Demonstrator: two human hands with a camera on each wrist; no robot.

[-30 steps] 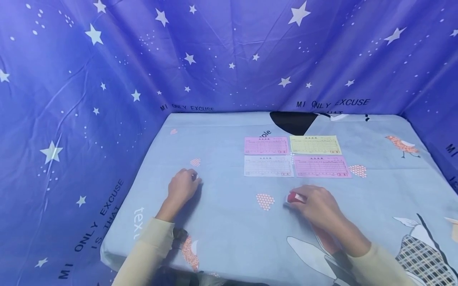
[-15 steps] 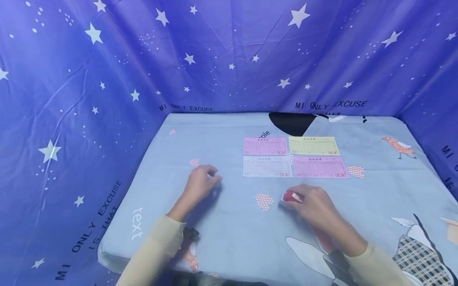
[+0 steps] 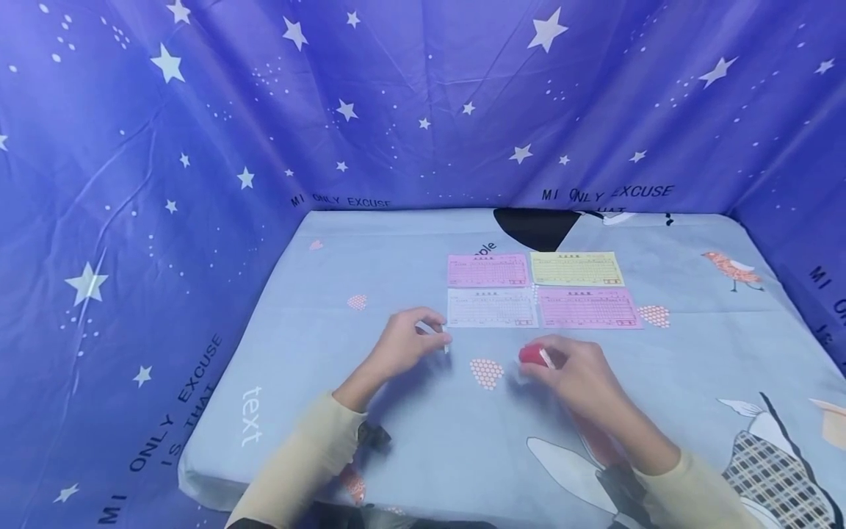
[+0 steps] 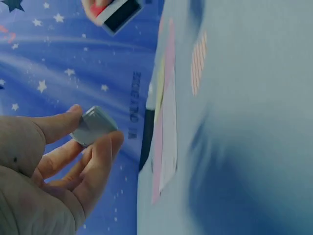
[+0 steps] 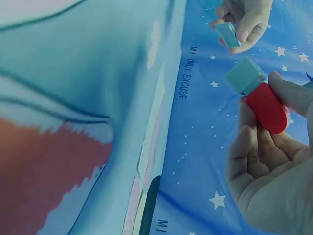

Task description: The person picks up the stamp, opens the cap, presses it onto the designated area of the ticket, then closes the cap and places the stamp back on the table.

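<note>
My right hand [image 3: 584, 371] grips a red-handled stamp [image 3: 532, 354] above the cloth, thumb and fingers round the handle. A pale block forms the stamp's other end in the right wrist view, and its dark end face shows in the left wrist view. My left hand [image 3: 399, 344] pinches a small clear grey cap-like piece [image 4: 95, 126] between thumb and fingertips. The two hands are apart, with the left just below the white slip [image 3: 492, 308]. Beyond them lie a pink slip [image 3: 487, 271], a yellow slip [image 3: 576, 269] and a second pink slip [image 3: 590, 308], each with red marks at its lower right.
A light blue printed cloth [image 3: 317, 279] covers the table. Purple-blue curtains [image 3: 423, 95] with stars hang behind it and along both sides. The slips lie flat in two rows near the back middle.
My left hand has moved right and slightly forward with the small piece, towards the right hand. The right hand has stayed nearly in place, tilting the stamp a little. The slips have not moved.
</note>
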